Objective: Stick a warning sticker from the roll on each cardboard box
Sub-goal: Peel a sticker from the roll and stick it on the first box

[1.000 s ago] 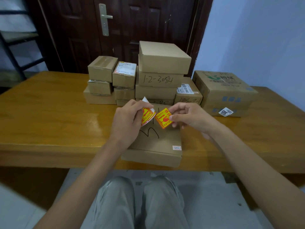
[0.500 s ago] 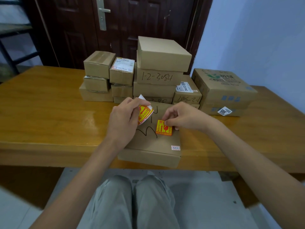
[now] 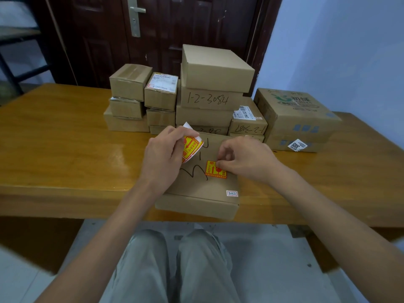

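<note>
A flat cardboard box [image 3: 205,193] with black scribbles lies at the table's front edge, overhanging it slightly. An orange and red warning sticker [image 3: 213,170] lies flat on its lid. My right hand [image 3: 244,159] presses its fingertips on the sticker's upper right corner. My left hand [image 3: 162,155] hovers over the box's left side and holds the sticker roll [image 3: 191,147], whose white backing tail curls up behind my fingers.
Several cardboard boxes are stacked behind: small ones [image 3: 131,82] at left, a tall stack [image 3: 215,68] in the middle, a printed carton [image 3: 297,114] at right. The wooden table [image 3: 65,136] stretches to both sides. A dark door [image 3: 153,29] stands behind.
My right hand carried the peeled sticker down from the air onto the box lid and now presses it flat. My left hand kept the roll and barely moved.
</note>
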A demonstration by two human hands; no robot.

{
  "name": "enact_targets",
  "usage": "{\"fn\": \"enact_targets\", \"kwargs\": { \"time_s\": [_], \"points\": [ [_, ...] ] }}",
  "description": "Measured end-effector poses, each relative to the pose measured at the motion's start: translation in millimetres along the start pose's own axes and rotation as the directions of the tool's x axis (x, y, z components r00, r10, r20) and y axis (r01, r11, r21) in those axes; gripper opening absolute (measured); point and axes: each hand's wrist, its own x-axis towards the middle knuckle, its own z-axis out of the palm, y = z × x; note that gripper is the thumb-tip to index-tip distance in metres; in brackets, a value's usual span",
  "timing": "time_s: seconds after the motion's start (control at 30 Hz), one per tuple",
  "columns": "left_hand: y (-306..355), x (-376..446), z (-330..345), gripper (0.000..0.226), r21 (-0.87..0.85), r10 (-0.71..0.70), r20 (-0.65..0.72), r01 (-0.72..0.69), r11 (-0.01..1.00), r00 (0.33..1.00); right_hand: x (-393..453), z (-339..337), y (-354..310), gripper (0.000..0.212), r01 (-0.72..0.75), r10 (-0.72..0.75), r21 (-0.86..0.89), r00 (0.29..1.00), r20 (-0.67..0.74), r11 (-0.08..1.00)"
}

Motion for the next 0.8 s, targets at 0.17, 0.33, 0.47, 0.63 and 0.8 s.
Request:
{"fn": "enact_targets", "kwargs": {
  "time_s": [0.17,0.33,0.47,0.63,0.8],
  "points": [
    [1.2,-1.0,-0.2,0.031,-0.018,-0.006,0.003,0.006,1.000,1.000,-12.5,3.3,3.4,0.010,0.105,-0.105,-0.011,0.986,-0.127,0.994],
    [-2.3,-3.2,-2.4,0.032,-0.053,0.001,0.001,-0.001,0.999,1.000,-22.6,15.0,10.1,0.013,0.167,-0.172,-0.045,0.974,-0.147,0.985],
    [-4.9,-8.0,-2.7,0.033,-0.117,-0.062,0.000,0.061,0.991,0.998,-24.6,21.7,10.7,0.013,0.151,-0.147,0.005,0.973,-0.178,0.989],
    [-10.8,-17.9,-8.0,0.036,-0.408,-0.266,-0.010,0.238,0.881,0.964,-21.1,32.2,19.7,0.018,-0.073,0.211,0.405,0.928,-0.307,0.911],
    [-3.1,-27.3,-2.2,0.028,-0.527,-0.370,0.013,0.321,0.787,0.929,-18.2,42.4,11.5,0.081,-0.352,0.399,0.650,0.913,0.081,0.674]
  ]
}}
